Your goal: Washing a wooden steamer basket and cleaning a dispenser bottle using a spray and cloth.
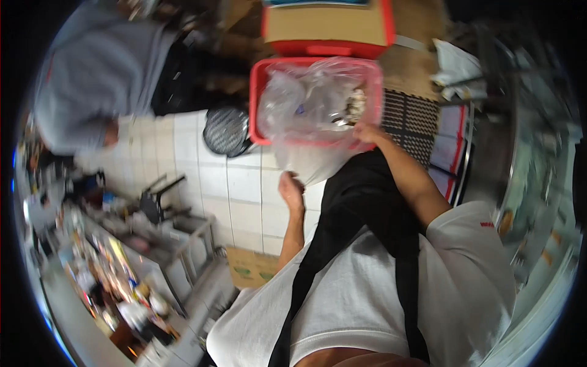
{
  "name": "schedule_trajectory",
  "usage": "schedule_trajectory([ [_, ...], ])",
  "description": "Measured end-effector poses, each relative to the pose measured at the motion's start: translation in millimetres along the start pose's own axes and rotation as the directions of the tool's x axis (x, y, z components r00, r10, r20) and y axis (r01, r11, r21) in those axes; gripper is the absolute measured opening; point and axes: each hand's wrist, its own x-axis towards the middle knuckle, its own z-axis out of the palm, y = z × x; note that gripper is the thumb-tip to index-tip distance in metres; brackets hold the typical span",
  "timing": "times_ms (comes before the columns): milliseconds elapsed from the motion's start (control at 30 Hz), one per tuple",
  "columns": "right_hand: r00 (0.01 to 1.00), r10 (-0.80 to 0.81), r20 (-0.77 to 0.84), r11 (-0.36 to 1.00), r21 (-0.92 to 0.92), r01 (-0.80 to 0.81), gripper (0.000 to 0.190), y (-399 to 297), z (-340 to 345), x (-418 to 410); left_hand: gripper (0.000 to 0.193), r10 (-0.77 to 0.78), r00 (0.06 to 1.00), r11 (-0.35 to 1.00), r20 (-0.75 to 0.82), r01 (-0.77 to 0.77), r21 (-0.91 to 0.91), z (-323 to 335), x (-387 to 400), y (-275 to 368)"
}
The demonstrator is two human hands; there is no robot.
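Note:
A red plastic bin [253, 98] stands in front of me, lined with a clear plastic bag [282, 94]. Inside the bag lie pale scraps [356, 105], too blurred to identify, and a small shiny piece beside them. My right hand [366, 133] grips the bag at the bin's near right corner. Part of the bag is drawn over the near rim and hangs towards me. At its lower left edge, my left hand [291, 189] has its fingers closed on the plastic, somewhat blurred.
Behind the bin is a red container with a cardboard-coloured top [325, 25]. A round black stool [226, 132] stands left of it on white floor tiles. Another person in a grey top [101, 69] is at upper left. A cardboard box [252, 267] and a cluttered counter [151, 270] are at lower left.

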Motion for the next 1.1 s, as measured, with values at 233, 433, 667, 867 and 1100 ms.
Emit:
schedule_trajectory([
  [233,0.906,0.154,-0.394,0.937,0.349,-0.008,0.037,72,-15,-148,0.05,-0.185,0.932,0.967,0.313,0.116,0.227,19,82,-6],
  [433,-0.008,0.409,-0.912,0.905,0.407,-0.125,0.028,218,-10,-348,0.063,-0.336,0.679,0.08,0.652,-0.669,0.739,111,68,111],
  [667,-0.474,0.711,-0.519,0.359,0.848,-0.389,0.047,408,48,-491,0.047,-0.115,0.66,0.086,0.742,-0.738,0.669,232,-28,156],
  [867,0.159,0.798,-0.581,0.573,0.649,-0.5,0.04,469,30,-491,0.041,-0.186,0.416,-0.165,0.89,-0.906,0.389,362,-178,114],
  [1100,0.007,0.939,-0.343,0.335,0.914,-0.23,0.038,541,21,-458,0.039,-0.431,0.193,0.065,0.881,-0.968,0.244,450,-296,90],
])
